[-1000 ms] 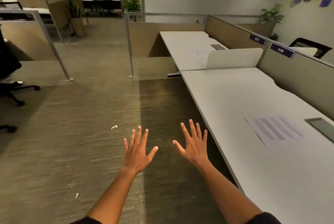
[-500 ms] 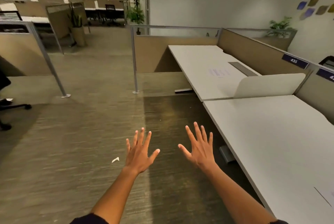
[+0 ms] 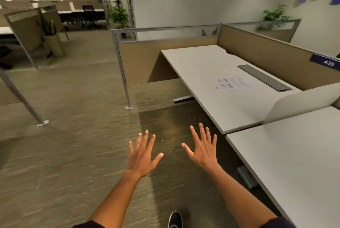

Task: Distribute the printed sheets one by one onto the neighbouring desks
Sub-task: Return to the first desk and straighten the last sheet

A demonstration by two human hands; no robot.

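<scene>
**Open-plan office, one sheet down**

On the far desk (image 3: 211, 73) at two o'clock lies a printed sheet (image 3: 230, 83): light, limp, best lifted by an edge, we judge. Our left hand (image 3: 141, 158) and right hand (image 3: 203, 151) hover empty, fingers spread, apart. Its text is illegible; the near desk (image 3: 294, 163) is cropped.

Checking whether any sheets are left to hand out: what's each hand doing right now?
Left hand: open, fingers spread, holding nothing.
Right hand: open, fingers spread, holding nothing.
</scene>
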